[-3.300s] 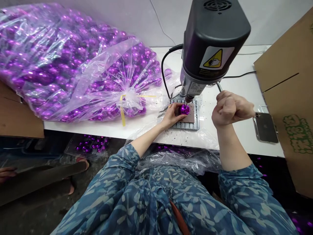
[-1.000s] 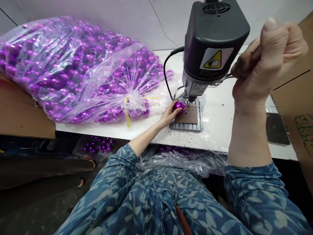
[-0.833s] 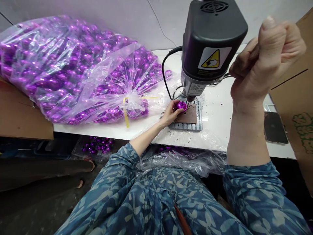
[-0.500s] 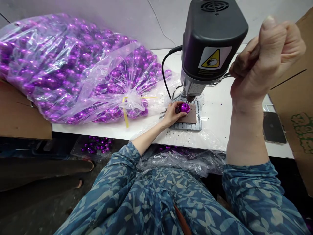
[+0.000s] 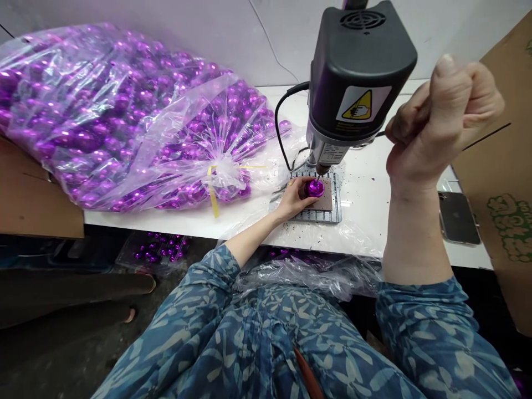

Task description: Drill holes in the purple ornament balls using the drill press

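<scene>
White bench [image 5: 374, 205] against a grey wall, its surface speckled with dark chips. Clear bag [image 5: 124, 122] of purple balls at 10 o'clock. Cardboard box [image 5: 499, 183] at 3 o'clock, green print unreadable. Drill press [image 5: 361, 72] at 1 o'clock, with a yellow warning-triangle label [image 5: 361, 105]. Right hand [image 5: 440, 122] is raised, fisted round the lever [image 5: 380, 133]. Left hand [image 5: 297, 197] pinches a purple ball [image 5: 315, 188] on the drill plate [image 5: 332, 208], directly under the bit, mid-view.

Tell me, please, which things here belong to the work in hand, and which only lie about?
In use:
- left hand holding the purple ball
- right hand closed on the lever
- drill press
- grid plate

Lying about:
- tied bag of purple balls, untouched
- phone
- cardboard box
</scene>
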Action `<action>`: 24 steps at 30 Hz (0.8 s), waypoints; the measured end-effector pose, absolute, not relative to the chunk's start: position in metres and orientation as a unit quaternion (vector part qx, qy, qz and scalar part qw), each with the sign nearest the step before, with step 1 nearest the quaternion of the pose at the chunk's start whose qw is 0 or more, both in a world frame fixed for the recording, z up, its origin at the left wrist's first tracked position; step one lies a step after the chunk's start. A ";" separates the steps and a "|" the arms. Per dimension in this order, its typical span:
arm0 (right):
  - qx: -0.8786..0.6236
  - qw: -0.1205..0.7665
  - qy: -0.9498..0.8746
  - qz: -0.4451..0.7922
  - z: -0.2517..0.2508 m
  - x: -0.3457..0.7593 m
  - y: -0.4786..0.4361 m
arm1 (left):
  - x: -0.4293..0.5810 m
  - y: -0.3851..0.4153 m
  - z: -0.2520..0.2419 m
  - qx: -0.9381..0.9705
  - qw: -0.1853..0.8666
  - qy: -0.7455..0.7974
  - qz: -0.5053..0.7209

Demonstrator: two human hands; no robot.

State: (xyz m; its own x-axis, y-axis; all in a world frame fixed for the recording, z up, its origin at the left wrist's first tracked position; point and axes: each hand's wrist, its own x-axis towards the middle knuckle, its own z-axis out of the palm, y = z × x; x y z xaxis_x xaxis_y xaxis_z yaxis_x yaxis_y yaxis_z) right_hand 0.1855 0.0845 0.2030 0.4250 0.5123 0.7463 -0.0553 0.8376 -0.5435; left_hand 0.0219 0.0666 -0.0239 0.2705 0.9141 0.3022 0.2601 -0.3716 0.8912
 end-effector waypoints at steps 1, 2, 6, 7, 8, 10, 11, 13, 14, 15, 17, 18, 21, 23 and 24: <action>-0.215 0.821 -0.500 0.174 0.200 0.185 0.082 | 0.022 0.066 -0.024 0.703 0.376 0.415 0.438; -0.206 0.829 -0.492 0.169 0.197 0.184 0.079 | 0.022 0.066 -0.024 0.703 0.378 0.412 0.440; -0.185 0.842 -0.487 0.141 0.182 0.180 0.068 | 0.023 0.066 -0.025 0.700 0.380 0.410 0.445; -0.186 0.844 -0.486 0.132 0.179 0.179 0.065 | 0.023 0.066 -0.025 0.700 0.379 0.411 0.445; -0.187 0.846 -0.484 0.125 0.176 0.178 0.063 | 0.023 0.066 -0.025 0.700 0.378 0.413 0.444; -0.184 0.853 -0.476 0.111 0.172 0.177 0.060 | 0.023 0.065 -0.024 0.700 0.377 0.416 0.442; -0.181 0.853 -0.476 0.109 0.169 0.176 0.059 | 0.023 0.065 -0.023 0.699 0.377 0.418 0.441; -0.171 0.850 -0.487 0.102 0.164 0.178 0.060 | 0.023 0.065 -0.023 0.698 0.377 0.419 0.441; -0.161 0.846 -0.500 0.091 0.161 0.180 0.061 | 0.023 0.065 -0.023 0.698 0.378 0.420 0.440; -0.149 0.841 -0.515 0.077 0.158 0.182 0.063 | 0.022 0.065 -0.023 0.698 0.379 0.420 0.440; -0.121 0.831 -0.541 0.047 0.151 0.188 0.068 | 0.022 0.065 -0.024 0.696 0.381 0.419 0.441; -0.110 0.828 -0.548 0.037 0.147 0.190 0.071 | 0.022 0.065 -0.024 0.696 0.382 0.418 0.442; -0.085 0.826 -0.556 0.027 0.138 0.196 0.077 | 0.022 0.065 -0.025 0.692 0.387 0.413 0.447; -0.067 0.824 -0.562 0.021 0.134 0.197 0.079 | 0.022 0.064 -0.025 0.689 0.391 0.412 0.450; -0.057 0.823 -0.565 0.017 0.132 0.197 0.079 | 0.022 0.064 -0.024 0.687 0.393 0.411 0.451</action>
